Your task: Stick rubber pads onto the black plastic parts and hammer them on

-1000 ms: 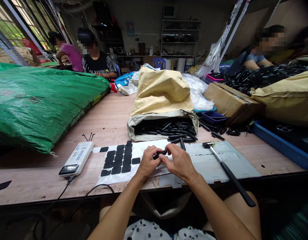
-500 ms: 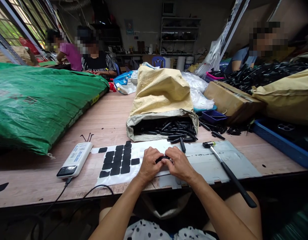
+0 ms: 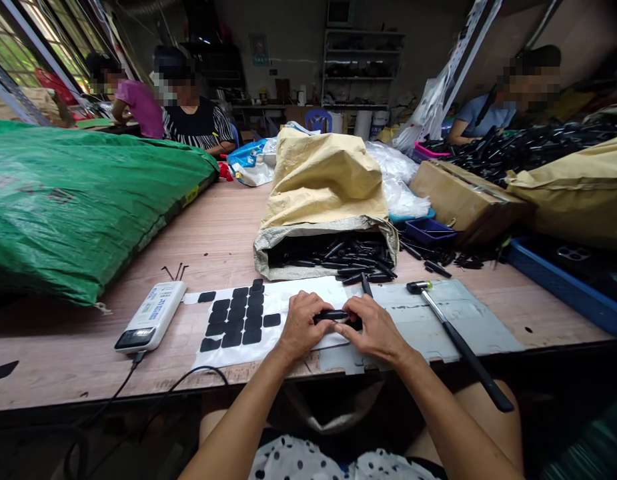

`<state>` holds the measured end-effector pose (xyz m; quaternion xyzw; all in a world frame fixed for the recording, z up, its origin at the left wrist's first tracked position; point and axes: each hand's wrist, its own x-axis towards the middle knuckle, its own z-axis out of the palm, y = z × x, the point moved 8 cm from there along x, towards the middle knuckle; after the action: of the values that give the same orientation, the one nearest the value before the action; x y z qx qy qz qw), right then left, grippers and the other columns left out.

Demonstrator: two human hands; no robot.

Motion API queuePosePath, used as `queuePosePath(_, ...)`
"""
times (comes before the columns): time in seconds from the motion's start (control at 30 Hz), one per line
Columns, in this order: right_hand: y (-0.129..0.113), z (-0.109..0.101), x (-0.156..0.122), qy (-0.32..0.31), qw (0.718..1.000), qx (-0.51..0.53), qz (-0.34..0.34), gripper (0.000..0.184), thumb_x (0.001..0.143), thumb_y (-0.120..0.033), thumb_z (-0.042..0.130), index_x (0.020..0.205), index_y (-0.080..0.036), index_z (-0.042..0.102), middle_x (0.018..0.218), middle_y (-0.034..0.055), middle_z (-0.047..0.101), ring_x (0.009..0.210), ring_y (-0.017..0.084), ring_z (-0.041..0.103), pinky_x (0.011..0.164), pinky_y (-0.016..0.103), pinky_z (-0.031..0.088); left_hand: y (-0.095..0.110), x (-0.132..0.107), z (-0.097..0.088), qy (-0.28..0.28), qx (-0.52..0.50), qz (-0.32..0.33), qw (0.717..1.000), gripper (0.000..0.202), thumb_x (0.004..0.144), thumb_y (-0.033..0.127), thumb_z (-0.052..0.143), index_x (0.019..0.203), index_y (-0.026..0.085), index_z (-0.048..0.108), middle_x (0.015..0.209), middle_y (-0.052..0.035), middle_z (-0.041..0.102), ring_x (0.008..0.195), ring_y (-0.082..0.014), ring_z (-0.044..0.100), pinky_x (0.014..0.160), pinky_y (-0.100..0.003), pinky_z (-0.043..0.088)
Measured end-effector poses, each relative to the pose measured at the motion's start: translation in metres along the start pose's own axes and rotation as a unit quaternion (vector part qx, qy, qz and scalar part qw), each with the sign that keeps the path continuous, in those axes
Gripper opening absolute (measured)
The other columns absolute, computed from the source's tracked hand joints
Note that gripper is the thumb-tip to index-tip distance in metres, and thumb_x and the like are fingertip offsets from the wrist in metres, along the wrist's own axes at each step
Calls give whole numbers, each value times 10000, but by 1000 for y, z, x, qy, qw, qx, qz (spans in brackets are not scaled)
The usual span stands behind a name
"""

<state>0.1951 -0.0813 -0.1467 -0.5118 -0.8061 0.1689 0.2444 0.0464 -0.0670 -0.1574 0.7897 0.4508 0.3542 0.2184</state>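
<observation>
My left hand (image 3: 301,325) and my right hand (image 3: 375,327) meet near the table's front edge, both pinching a small black plastic stick (image 3: 332,315) held level between them. Under them lies a white backing sheet (image 3: 223,347) carrying several black rectangular pads (image 3: 237,323). Just beyond my hands a tan sack (image 3: 322,180) lies open, its mouth full of black plastic sticks (image 3: 338,260). One loose stick (image 3: 365,285) lies between the sack and my right hand.
A hammer (image 3: 458,343) lies on a grey plate (image 3: 468,317) right of my hands. A white power bank (image 3: 151,316) with a cable sits left. A green sack (image 3: 78,200), a cardboard box (image 3: 463,200), a blue tray (image 3: 563,283) and seated people surround the table.
My hands have dropped closer to the sheet and closed tighter round the black stick. The right hand has shifted slightly right along it.
</observation>
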Motion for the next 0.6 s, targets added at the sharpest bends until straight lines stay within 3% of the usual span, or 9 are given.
queuePosePath(0.1,0,1,1,-22,999,4,27,235,858,-440,699,845,-223,610,777,2,627,823,195,513,723,311,398,1,0,-1,8,15,1,1000,103,820,187,723,915,228,719,886,-32,688,930,-237,541,874,-387,353)
queuePosePath(0.27,-1,6,5,-29,999,9,41,306,998,-424,500,787,-226,602,796,11,649,846,197,508,770,328,399,8,-2,-1,4,42,14,999,139,810,152,685,936,209,678,910,-39,695,948,-245,539,913,-407,342)
queuePosePath(0.43,1,-1,3,15,1000,1,27,106,952,-335,568,925,-234,588,873,15,629,866,193,519,761,319,416,11,-2,3,-41,55,22,997,244,910,305,657,1144,239,686,960,-46,710,976,-252,537,966,-448,312)
queuePosePath(0.6,0,-4,1,17,1000,-16,11,103,921,-313,612,982,-234,588,896,19,624,868,191,532,766,316,424,9,-2,8,-70,90,23,993,209,985,323,559,1130,279,702,971,-34,715,1029,-258,511,1004,-484,255)
